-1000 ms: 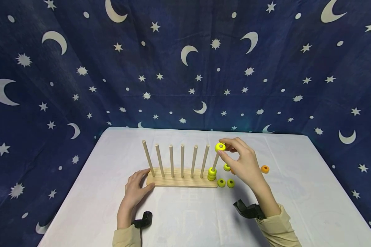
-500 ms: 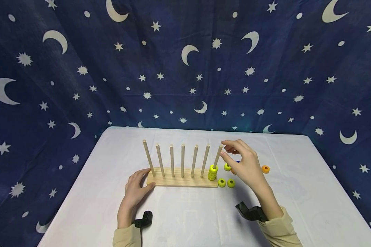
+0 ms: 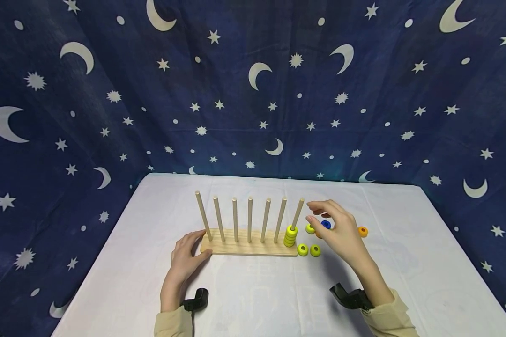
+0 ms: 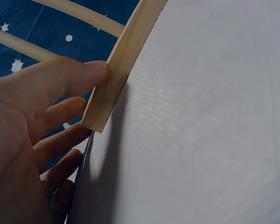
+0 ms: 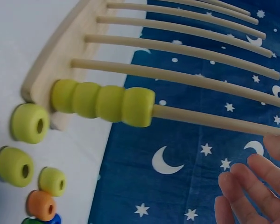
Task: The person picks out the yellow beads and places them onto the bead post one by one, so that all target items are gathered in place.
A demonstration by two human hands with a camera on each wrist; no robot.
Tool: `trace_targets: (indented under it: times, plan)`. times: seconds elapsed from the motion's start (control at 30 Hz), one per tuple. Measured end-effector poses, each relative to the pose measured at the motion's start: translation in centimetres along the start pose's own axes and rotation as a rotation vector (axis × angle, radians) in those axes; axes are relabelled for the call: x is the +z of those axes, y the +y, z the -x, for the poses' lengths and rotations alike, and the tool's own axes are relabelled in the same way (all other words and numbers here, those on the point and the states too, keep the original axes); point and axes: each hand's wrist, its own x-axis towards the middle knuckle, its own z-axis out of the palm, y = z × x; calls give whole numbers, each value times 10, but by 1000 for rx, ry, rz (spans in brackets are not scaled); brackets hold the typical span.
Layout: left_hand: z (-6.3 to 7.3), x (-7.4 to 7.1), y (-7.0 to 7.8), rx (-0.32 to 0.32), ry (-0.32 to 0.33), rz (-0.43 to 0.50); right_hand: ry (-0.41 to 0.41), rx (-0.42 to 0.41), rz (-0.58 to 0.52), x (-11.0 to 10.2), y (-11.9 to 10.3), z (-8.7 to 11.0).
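Note:
A wooden peg rack point(image 3: 249, 248) with a row of upright pegs stands on the table. My left hand point(image 3: 185, 256) holds its left end, thumb on the front edge and fingers behind; the left wrist view shows the thumb pressing the base point(image 4: 113, 74). Several yellow beads point(image 3: 290, 236) are stacked at the foot of the rightmost peg, touching one another in the right wrist view. My right hand point(image 3: 340, 232) is just right of that peg's top, fingers loosely bent, thumb apart, nothing between them.
Loose beads lie right of the rack: two yellow beads point(image 3: 309, 250) near its corner, another yellow bead point(image 3: 309, 229), a blue bead point(image 3: 326, 225) and an orange bead point(image 3: 363, 231). The right wrist view also shows a green bead point(image 5: 32, 221). A starry blue cloth point(image 3: 253, 117) hangs behind the table.
My right hand has let go of a yellow bead, which has dropped down the rightmost peg onto the stack. It has then moved right and slightly down, away from the peg. The left hand stays put.

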Motion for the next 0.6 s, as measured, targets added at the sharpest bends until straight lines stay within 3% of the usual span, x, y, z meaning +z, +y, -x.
trace_targets:
  times: [0.3,0.6]
  plan:
    - [1,0,1,29,27,1,-40,6,53,4,15,11]
    - [1,0,0,9,8,-6,-81,50,97,11,28,24]
